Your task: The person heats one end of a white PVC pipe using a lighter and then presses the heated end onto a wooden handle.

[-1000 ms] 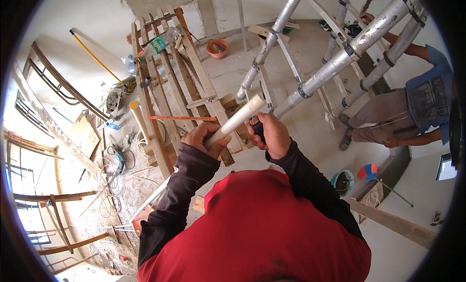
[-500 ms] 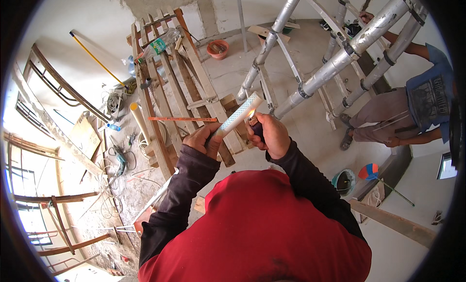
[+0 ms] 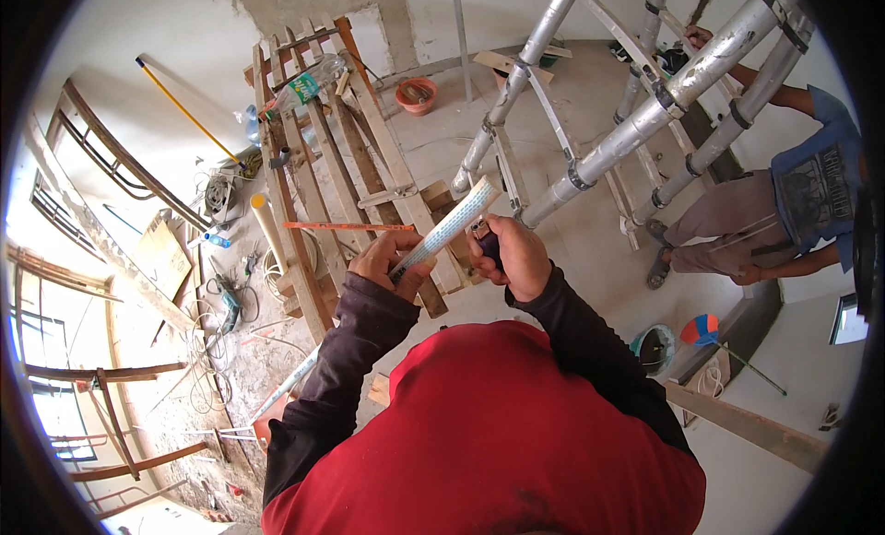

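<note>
My left hand [image 3: 392, 265] is closed around a long white plastic pipe [image 3: 447, 225] with a blue printed pattern, which slants up to the right from beside my left forearm. My right hand [image 3: 513, 256] is closed on a small dark lighter with a metal top [image 3: 484, 239], just right of the pipe and below its upper end. No flame shows clearly at the lighter. Behind the pipe lie wooden slats [image 3: 371, 148] and a thin orange strip [image 3: 332, 225].
Aluminium scaffolding [image 3: 599, 157] stands ahead right, with a co-worker [image 3: 784, 203] in blue beside it. An orange basin [image 3: 415, 96] is on the floor. A green drill [image 3: 229, 303], cords, a beige pipe [image 3: 265, 220] and curved wooden frames are at left; a bucket [image 3: 653, 349] is at right.
A small orange flame rose from the lighter half a second ago and no longer shows clearly. My hands and the pipe have barely moved.
</note>
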Action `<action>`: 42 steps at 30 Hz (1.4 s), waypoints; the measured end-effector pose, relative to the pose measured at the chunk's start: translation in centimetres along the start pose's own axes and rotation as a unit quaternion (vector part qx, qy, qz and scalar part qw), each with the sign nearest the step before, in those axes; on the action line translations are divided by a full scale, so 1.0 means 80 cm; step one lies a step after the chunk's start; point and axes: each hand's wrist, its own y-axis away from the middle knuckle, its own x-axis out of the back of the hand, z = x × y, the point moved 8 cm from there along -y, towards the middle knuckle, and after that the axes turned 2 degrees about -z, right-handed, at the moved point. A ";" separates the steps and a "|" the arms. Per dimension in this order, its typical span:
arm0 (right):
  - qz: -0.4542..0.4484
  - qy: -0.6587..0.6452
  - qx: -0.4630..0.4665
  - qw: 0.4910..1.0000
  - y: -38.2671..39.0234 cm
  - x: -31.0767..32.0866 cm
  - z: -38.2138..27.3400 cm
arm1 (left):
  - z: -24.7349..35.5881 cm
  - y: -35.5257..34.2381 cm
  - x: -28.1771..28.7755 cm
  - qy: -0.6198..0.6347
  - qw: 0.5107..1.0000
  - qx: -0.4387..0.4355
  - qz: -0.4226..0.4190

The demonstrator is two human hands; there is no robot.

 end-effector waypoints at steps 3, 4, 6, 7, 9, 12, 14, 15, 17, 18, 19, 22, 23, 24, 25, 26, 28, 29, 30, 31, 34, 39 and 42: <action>-0.016 0.005 0.003 1.000 -0.003 0.000 0.002 | -0.006 0.004 -0.001 0.023 1.000 0.013 0.013; -0.024 0.007 0.006 1.000 -0.003 -0.001 0.003 | -0.004 0.003 0.001 0.012 1.000 0.000 0.016; -0.029 0.012 0.009 0.999 -0.004 0.001 0.003 | 0.003 0.001 0.001 -0.023 1.000 -0.006 0.003; -0.030 0.014 0.012 0.999 -0.003 0.002 0.003 | 0.011 -0.001 0.003 -0.046 0.999 0.000 -0.013; -0.024 0.013 0.004 1.000 -0.004 0.003 0.006 | 0.014 -0.001 0.003 -0.062 0.998 -0.006 -0.021; -0.020 0.019 0.001 1.000 -0.004 0.000 0.007 | 0.006 0.002 0.001 -0.050 0.998 -0.032 -0.010; -0.015 0.022 0.000 1.000 -0.003 0.000 0.007 | 0.001 0.001 -0.003 -0.054 0.998 -0.029 -0.017; -0.014 0.022 -0.001 1.000 -0.003 -0.001 0.006 | 0.001 0.001 -0.003 -0.053 0.998 -0.028 -0.014; -0.017 0.018 -0.002 1.000 -0.003 -0.003 0.005 | 0.001 0.002 -0.001 -0.051 0.998 -0.026 -0.007; -0.018 0.014 -0.003 1.000 -0.002 -0.003 0.005 | 0.000 0.001 -0.002 -0.050 0.998 -0.022 -0.009; -0.020 0.011 -0.003 1.000 -0.002 -0.003 0.005 | -0.001 0.001 -0.002 -0.048 0.999 -0.018 -0.012; -0.022 0.023 -0.006 0.999 -0.001 -0.004 0.005 | -0.003 0.001 -0.003 -0.030 0.999 -0.016 -0.012; -0.021 0.023 -0.004 1.000 -0.001 -0.005 0.004 | -0.003 0.002 -0.003 -0.022 1.000 -0.018 -0.011; -0.021 0.022 -0.003 1.000 -0.001 -0.005 0.003 | -0.003 0.003 -0.004 -0.021 1.000 -0.013 -0.018; -0.021 0.021 -0.002 1.000 -0.002 -0.005 0.003 | -0.001 0.003 -0.005 -0.021 0.999 -0.008 -0.025; -0.021 0.025 0.000 0.999 -0.002 -0.004 0.004 | -0.001 0.004 -0.006 -0.020 0.999 -0.003 -0.032; -0.021 0.036 0.003 0.999 -0.002 -0.005 0.004 | -0.005 0.004 -0.006 -0.009 0.999 0.011 -0.050; -0.017 0.040 0.000 0.999 -0.002 -0.005 0.004 | -0.007 0.004 -0.006 -0.003 0.998 0.018 -0.059; -0.013 0.043 -0.003 0.999 -0.001 -0.005 0.004 | -0.006 0.003 -0.005 -0.013 0.998 0.012 -0.055; -0.009 0.046 -0.006 0.999 -0.001 -0.005 0.004 | -0.003 0.003 -0.004 -0.023 0.998 0.006 -0.050; -0.013 0.042 -0.005 0.999 -0.001 -0.008 0.004 | -0.006 0.004 -0.001 -0.040 0.999 -0.001 -0.035; -0.015 0.014 -0.015 1.000 -0.001 -0.009 0.006 | -0.003 0.001 0.002 -0.038 0.999 -0.010 -0.022; -0.007 0.006 -0.018 1.000 -0.001 -0.007 0.006 | 0.002 -0.001 0.003 -0.052 0.998 -0.021 -0.018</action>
